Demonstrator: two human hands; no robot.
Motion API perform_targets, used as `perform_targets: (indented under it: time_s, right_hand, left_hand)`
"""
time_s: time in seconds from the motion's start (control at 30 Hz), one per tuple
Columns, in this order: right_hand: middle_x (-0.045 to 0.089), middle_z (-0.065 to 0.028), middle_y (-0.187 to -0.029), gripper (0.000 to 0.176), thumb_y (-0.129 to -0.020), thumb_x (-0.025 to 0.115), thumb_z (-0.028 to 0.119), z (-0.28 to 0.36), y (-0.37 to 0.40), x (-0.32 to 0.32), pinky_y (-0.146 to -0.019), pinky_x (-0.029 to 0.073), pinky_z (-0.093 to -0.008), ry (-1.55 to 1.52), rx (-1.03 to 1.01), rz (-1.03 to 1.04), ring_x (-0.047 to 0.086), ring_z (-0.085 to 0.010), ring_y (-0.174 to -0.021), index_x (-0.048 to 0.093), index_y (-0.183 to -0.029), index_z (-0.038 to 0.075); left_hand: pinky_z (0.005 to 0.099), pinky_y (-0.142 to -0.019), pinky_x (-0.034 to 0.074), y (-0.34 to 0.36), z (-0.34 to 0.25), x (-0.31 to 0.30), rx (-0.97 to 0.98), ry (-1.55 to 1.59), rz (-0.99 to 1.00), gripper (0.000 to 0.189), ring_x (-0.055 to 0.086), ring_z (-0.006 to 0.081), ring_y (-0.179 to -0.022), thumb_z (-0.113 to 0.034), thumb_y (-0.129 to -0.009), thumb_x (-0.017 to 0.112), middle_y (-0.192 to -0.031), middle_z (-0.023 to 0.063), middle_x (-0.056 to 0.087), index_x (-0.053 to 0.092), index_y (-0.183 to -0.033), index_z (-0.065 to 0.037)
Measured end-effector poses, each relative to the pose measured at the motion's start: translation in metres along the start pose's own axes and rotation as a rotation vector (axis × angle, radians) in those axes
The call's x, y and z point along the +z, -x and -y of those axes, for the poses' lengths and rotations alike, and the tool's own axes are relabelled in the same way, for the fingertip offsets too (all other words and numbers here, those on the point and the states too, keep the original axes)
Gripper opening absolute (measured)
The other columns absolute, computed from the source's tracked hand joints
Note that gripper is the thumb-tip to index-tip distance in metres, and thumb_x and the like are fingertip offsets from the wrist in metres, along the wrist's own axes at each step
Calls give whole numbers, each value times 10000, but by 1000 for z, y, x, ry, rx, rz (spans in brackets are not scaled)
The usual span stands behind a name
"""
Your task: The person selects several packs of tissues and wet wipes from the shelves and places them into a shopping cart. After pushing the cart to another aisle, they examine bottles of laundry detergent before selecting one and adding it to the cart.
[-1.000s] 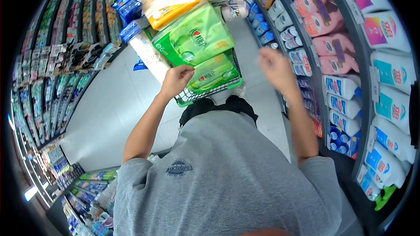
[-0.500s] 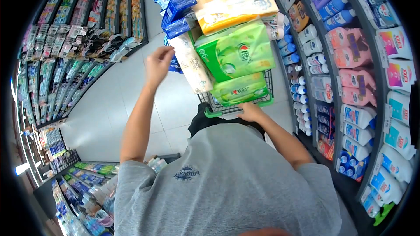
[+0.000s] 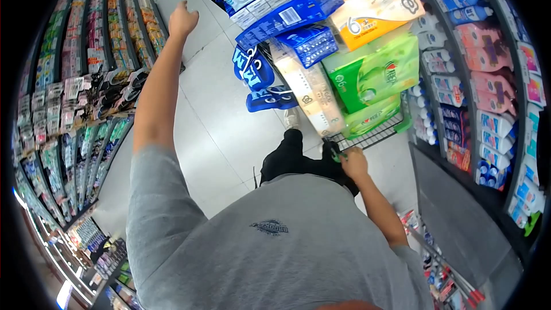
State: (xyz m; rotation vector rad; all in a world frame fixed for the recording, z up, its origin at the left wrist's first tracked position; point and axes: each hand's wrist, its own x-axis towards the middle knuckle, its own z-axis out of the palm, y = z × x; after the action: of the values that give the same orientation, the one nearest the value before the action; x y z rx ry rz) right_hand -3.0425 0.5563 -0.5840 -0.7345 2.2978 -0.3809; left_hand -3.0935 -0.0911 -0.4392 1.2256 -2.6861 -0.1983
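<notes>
Down at my waist, my right hand (image 3: 353,162) wraps its fingers round the green handle (image 3: 337,155) of the cart (image 3: 379,129) just ahead. My left hand (image 3: 182,19) is raised beside the shelves (image 3: 86,97), loosely curled and empty. Piled tissue packs (image 3: 367,74) look soft and light but top-heavy, so I'd grip the handle.

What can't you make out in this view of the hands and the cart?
All in the head view:
1. Left hand: finger pose unclear, as it is seen from behind and small near the rim.
2. Cart basket: inside hidden by piled tissue packs.
3. Cart handle: mostly covered by the gripping right hand.
4. Left shelves: print too small to read.
</notes>
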Motion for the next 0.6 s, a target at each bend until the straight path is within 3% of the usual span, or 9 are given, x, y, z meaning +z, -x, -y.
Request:
perform_targets:
  time_s: [0.07, 0.1, 0.17, 0.2, 0.3, 0.37, 0.43, 0.6]
  right_hand:
    - [660, -144, -967, 189, -773, 709, 201, 0, -3, 2, -857, 497, -420, 10, 34, -38, 591, -330, -1011, 697, -883, 47]
    - [660, -144, -967, 189, -773, 709, 201, 0, -5, 4, -857, 497, -420, 3, 51, -41, 591, -330, -1011, 697, -883, 47]
    - [663, -134, -964, 180, -753, 716, 188, 2, -6, 2, -855, 499, -421, 70, 72, -70, 597, -329, -1000, 695, -862, 47]
    - [661, -132, -972, 172, -738, 714, 161, 4, -6, 1, -871, 497, -413, 72, 123, -65, 588, -323, -1028, 688, -861, 43]
    - [646, -95, -1041, 190, -747, 693, 168, 5, -5, 10, -881, 494, -402, 84, 162, -90, 558, -276, -1087, 686, -881, 34]
    - [638, -102, -1059, 191, -748, 680, 150, 9, -3, 13, -892, 495, -404, 40, 192, -108, 550, -276, -1101, 681, -895, 29]
    - [637, -114, -1059, 195, -747, 676, 147, 14, 0, 16, -899, 495, -406, 69, 193, -183, 549, -280, -1104, 682, -901, 27]
    - [646, -140, -1047, 202, -773, 656, 155, 33, 5, 14, -895, 504, -409, -84, 363, -128, 544, -287, -1132, 685, -927, 27]
  left_hand:
    - [433, -993, 455, -18, -21, -12, 121, -188, 18, 637, 542, 356, -1195, -165, -761, 626, -1398, 151, 494, 460, -1374, -115]
    - [433, -993, 455, -30, -20, -11, 137, -184, 26, 637, 542, 356, -1195, -165, -761, 626, -1398, 151, 494, 460, -1374, -115]
    - [432, -1069, 380, -58, -11, -3, 381, -310, 109, 717, 398, 370, -1325, -55, -738, 578, -1528, 119, 318, 396, -1422, -168]
    - [422, -1095, 361, -68, -10, 2, 395, -367, 155, 729, 353, 374, -1357, -3, -715, 551, -1556, 71, 270, 419, -1412, -174]
    - [457, -1075, 397, -109, 8, 22, 543, -596, 294, 678, 368, 334, -1360, -45, -766, 566, -1563, 10, 258, 429, -1408, -214]
    - [450, -1075, 399, -112, -1, 22, 468, -653, 406, 638, 377, 326, -1357, -55, -778, 569, -1561, 0, 260, 450, -1387, -205]
    - [449, -1056, 418, -106, -12, 18, 417, -686, 423, 597, 395, 322, -1343, -66, -793, 572, -1536, 5, 304, 461, -1366, -192]
    - [465, -1019, 446, -101, -4, 25, 429, -636, 368, 562, 424, 351, -1303, -102, -798, 589, -1490, 7, 349, 466, -1337, -200]
